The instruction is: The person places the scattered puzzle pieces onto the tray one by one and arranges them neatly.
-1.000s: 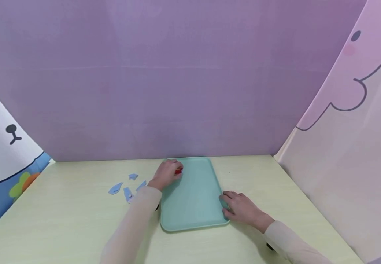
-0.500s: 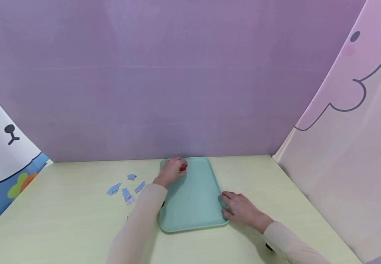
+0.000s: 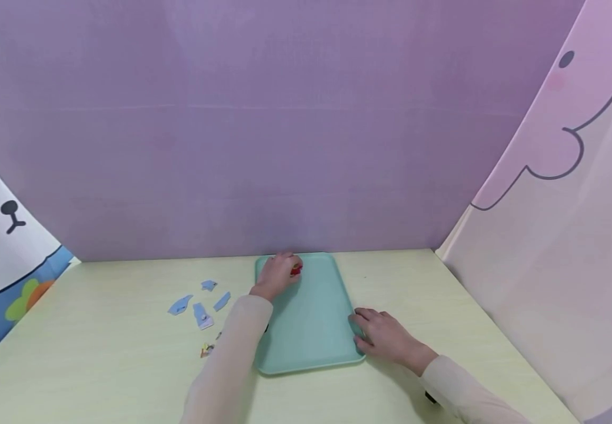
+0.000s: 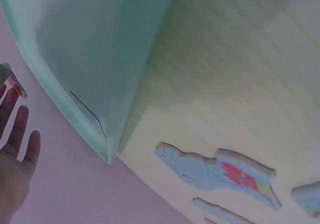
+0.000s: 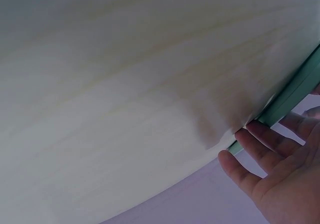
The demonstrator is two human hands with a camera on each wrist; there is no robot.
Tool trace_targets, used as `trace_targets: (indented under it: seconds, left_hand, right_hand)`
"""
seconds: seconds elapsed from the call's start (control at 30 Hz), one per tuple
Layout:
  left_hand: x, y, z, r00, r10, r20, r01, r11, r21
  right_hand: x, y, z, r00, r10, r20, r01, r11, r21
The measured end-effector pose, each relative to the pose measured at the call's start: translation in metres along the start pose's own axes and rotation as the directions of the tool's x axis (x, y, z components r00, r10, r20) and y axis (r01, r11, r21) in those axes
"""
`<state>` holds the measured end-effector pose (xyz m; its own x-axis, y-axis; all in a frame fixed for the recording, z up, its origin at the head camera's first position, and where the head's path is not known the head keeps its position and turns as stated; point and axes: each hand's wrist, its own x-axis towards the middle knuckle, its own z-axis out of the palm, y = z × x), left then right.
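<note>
My left hand (image 3: 276, 275) is above the far left part of a mint-green tray (image 3: 311, 330) and pinches a small puzzle piece (image 3: 296, 270) showing red and yellow. In the left wrist view the thumb and fingers hold this piece (image 4: 18, 88) at the left edge, its dark rim showing. A pale blue puzzle piece (image 4: 89, 114) lies inside the tray near a corner; in the head view my left hand hides that spot. At the tray's right side, my right hand (image 3: 385, 335) rests against the rim (image 5: 287, 101) with fingers extended.
Left of the tray, several light blue puzzle pieces (image 3: 202, 316) lie scattered on the pale wooden table (image 3: 126, 353). A more colourful piece (image 3: 206, 350) is partly behind my left sleeve. A purple cloth wall (image 3: 306, 147) rises behind the table, with printed side panels (image 3: 576, 265).
My left hand has shifted a little right and farther over the tray with the puzzle piece. The colourful pieces beside my sleeve have come into view. My right hand stays at the rim.
</note>
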<state>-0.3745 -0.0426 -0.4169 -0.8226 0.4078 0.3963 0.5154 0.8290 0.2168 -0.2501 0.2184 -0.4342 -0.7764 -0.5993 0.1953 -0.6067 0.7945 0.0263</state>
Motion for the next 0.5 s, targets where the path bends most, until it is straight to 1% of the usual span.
trace_targets:
  seconds: [0.23,0.5]
  left_hand:
    - [0.0031,-0.0004,0.0036,1.0,-0.014,0.007,0.014,1.0,0.011]
    - [0.0066,0.0028,0.0026,0.999,-0.024,0.025,0.023,0.999,0.04]
  right_hand:
    - [0.0004,-0.0001,-0.0002,1.0,0.001,0.005,-0.001,1.0,-0.004]
    - [0.0004,0.0005,0.0021,1.0,-0.004,0.006,0.004,1.0,-0.005]
